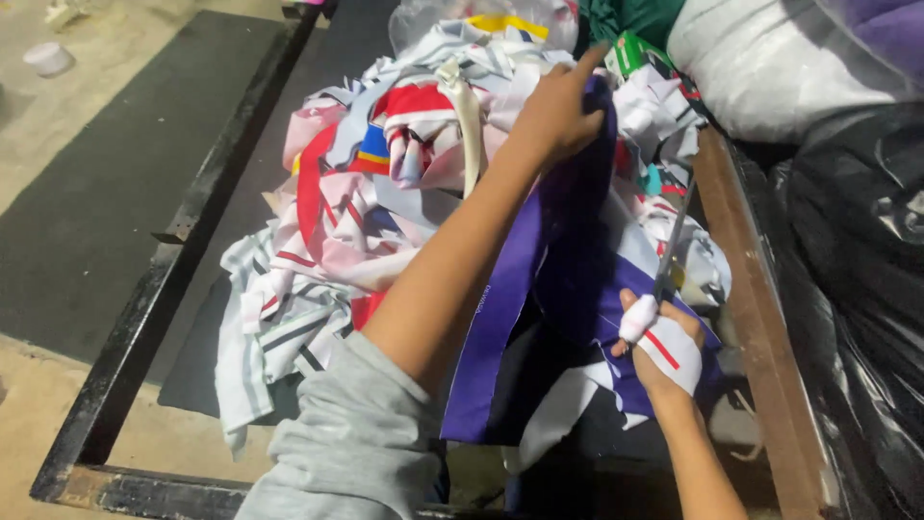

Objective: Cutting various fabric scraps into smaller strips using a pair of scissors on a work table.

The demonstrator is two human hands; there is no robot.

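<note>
Seen from above, a person's two bare arms reach over a worktable heaped with fabric offcuts, and the purple fabric strip (pixel 539 279) they hold serves as the landmark here. Nearest the camera, below the strip's lower end, a grey sleeve (pixel 351 443) is pushed up the left forearm. Just right of the strip's lower part, the right hand (pixel 664 347) is closed around the handles of a pair of scissors (pixel 672 246), with white tape wrapped around the thumb and a scrap of white cloth with a red stripe lying across the knuckles; the tape appears to shield the thumb from the handles. The thin blades point up and away alongside the strip's right edge, seemingly lined up to cut along it. At the strip's upper end, the left hand (pixel 563 106) is clenched on the fabric with the forefinger pointing outward, lifting it so the cloth hangs taut and clear of the heap. Left of and behind the strip lies the pile of scraps (pixel 366 212), white, pink, red and blue, some striped. Further left of the strip runs the table's dark metal frame (pixel 164 279), with a dark mat and concrete floor beyond. Right of the strip a wooden rail (pixel 756 318) edges the table, and past it sit a black plastic bag (pixel 857 289) and, farther off, a white sack (pixel 770 67).
</note>
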